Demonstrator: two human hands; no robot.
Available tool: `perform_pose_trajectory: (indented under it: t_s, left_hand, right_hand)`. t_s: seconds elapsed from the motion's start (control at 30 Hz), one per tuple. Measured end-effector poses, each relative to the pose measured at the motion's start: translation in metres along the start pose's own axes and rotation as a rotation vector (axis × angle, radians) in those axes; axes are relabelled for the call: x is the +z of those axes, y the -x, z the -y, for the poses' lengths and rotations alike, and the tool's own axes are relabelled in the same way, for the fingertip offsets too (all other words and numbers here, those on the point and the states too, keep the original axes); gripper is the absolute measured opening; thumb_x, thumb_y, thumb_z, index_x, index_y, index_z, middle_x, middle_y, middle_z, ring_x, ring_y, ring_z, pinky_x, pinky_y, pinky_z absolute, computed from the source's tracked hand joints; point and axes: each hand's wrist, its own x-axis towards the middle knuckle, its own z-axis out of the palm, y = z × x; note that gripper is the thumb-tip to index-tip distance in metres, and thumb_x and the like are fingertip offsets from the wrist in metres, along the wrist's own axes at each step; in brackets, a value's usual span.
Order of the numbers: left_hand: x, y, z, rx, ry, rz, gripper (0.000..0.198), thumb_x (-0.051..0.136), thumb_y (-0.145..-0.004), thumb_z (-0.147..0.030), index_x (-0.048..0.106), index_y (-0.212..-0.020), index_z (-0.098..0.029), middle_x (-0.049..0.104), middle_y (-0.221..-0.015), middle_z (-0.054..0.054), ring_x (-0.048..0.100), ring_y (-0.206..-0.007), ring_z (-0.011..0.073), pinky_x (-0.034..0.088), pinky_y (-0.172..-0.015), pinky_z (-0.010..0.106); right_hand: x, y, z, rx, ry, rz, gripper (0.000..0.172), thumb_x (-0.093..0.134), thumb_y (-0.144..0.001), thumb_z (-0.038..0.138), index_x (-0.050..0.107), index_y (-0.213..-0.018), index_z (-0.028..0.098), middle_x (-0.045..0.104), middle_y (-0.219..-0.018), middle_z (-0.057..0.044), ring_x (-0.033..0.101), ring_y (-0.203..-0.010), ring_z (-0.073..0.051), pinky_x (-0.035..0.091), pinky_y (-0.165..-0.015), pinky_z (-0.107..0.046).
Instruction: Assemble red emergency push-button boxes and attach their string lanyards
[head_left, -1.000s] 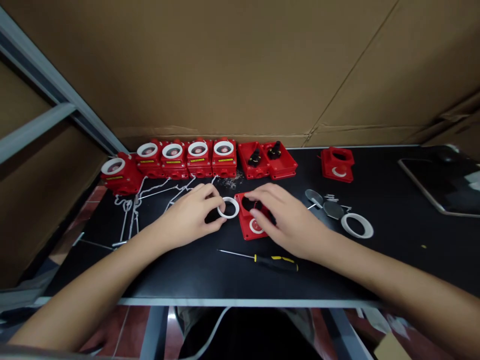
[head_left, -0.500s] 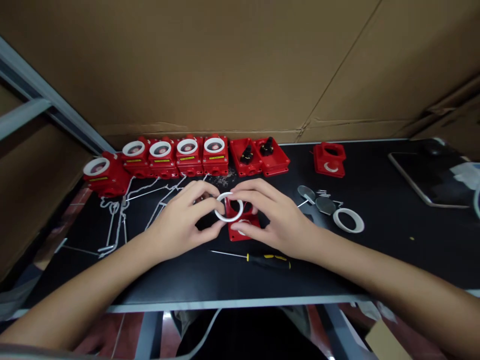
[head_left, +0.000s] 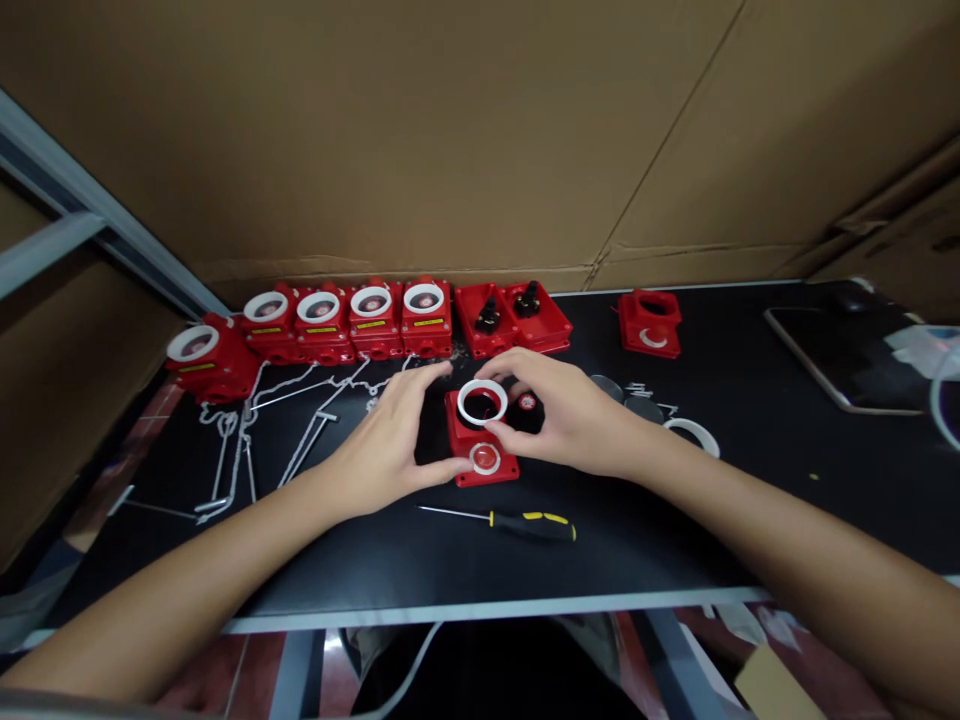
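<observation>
A red square cover [head_left: 480, 462] with a round red button lies flat on the black table [head_left: 750, 480]. A white ring [head_left: 481, 401] sits on the cover's round opening. My left hand [head_left: 394, 440] grips the cover's left side, thumb at the near corner and fingers at the far edge. My right hand [head_left: 566, 415] pinches the ring's right rim between thumb and forefinger. A small red and black part [head_left: 527, 402] lies under the right fingers.
Several closed red boxes with white rings [head_left: 371, 310] line the back left, beside two open boxes [head_left: 517, 312]. Another red cover [head_left: 651, 322], grey discs [head_left: 645, 405], a second white ring [head_left: 697, 432], a yellow-handled screwdriver [head_left: 525, 522], white chains [head_left: 300, 405] and a tablet [head_left: 840, 350] lie about.
The white ring went from my left hand beside the cover onto the cover's opening. The cover now lies flat, button showing, and my left hand has moved to its left side.
</observation>
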Motion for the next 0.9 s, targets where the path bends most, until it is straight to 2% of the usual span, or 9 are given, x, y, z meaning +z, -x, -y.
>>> perform_pose_trajectory:
  t_s: [0.07,0.17,0.23,0.33,0.6,0.9]
  left_hand:
    - [0.004,-0.001,0.002,-0.027,0.008,0.045,0.095,0.084,-0.104,-0.056,0.029,-0.175,-0.024,0.053,-0.170,0.024,0.056,-0.158,0.0400,0.052,-0.130,0.063]
    - [0.003,-0.002,0.005,-0.047,0.025,0.096,0.084,0.085,-0.104,-0.054,0.041,-0.168,-0.023,0.060,-0.164,0.022,0.063,-0.151,0.0372,0.055,-0.127,0.058]
    - [-0.002,-0.002,0.007,-0.047,0.040,0.104,0.072,0.086,-0.104,-0.047,0.049,-0.161,-0.023,0.065,-0.159,0.017,0.066,-0.147,0.0332,0.056,-0.126,0.053]
    - [-0.010,0.001,0.008,-0.029,0.047,0.090,0.062,0.084,-0.105,-0.039,0.053,-0.156,-0.022,0.068,-0.156,0.013,0.070,-0.141,0.0286,0.056,-0.125,0.048]
    - [-0.017,0.000,0.003,-0.018,0.017,0.093,0.059,0.090,-0.102,-0.042,0.059,-0.148,-0.020,0.073,-0.142,0.009,0.073,-0.128,0.0260,0.058,-0.116,0.041]
    - [-0.017,0.000,0.004,0.003,0.040,0.080,0.057,0.093,-0.099,-0.040,0.063,-0.142,-0.020,0.074,-0.137,0.007,0.073,-0.125,0.0229,0.057,-0.111,0.035]
  right_hand:
    - [0.002,0.001,-0.001,0.029,-0.055,0.005,0.040,0.081,-0.094,0.026,0.068,-0.132,0.019,0.076,-0.125,-0.008,0.077,-0.103,-0.018,0.067,-0.083,-0.030]
    - [0.007,0.003,0.003,0.040,-0.109,-0.004,0.042,0.080,-0.098,0.028,0.068,-0.137,0.019,0.076,-0.132,-0.009,0.078,-0.112,-0.018,0.069,-0.090,-0.030]
    - [0.009,0.005,0.006,0.016,-0.081,0.013,0.041,0.081,-0.100,0.030,0.068,-0.137,0.018,0.076,-0.132,-0.008,0.077,-0.112,-0.018,0.068,-0.093,-0.031]
    - [0.012,0.005,0.006,-0.054,-0.009,0.028,0.039,0.081,-0.102,0.032,0.070,-0.136,0.017,0.078,-0.130,-0.008,0.075,-0.114,-0.019,0.066,-0.098,-0.034]
    - [0.021,0.007,0.000,-0.091,-0.014,0.020,0.040,0.083,-0.105,0.037,0.068,-0.137,0.019,0.078,-0.134,-0.005,0.073,-0.120,-0.018,0.064,-0.105,-0.035]
    - [0.025,0.008,-0.001,-0.125,0.000,-0.009,0.035,0.082,-0.105,0.033,0.069,-0.134,0.019,0.078,-0.133,-0.006,0.074,-0.119,-0.018,0.064,-0.105,-0.035]
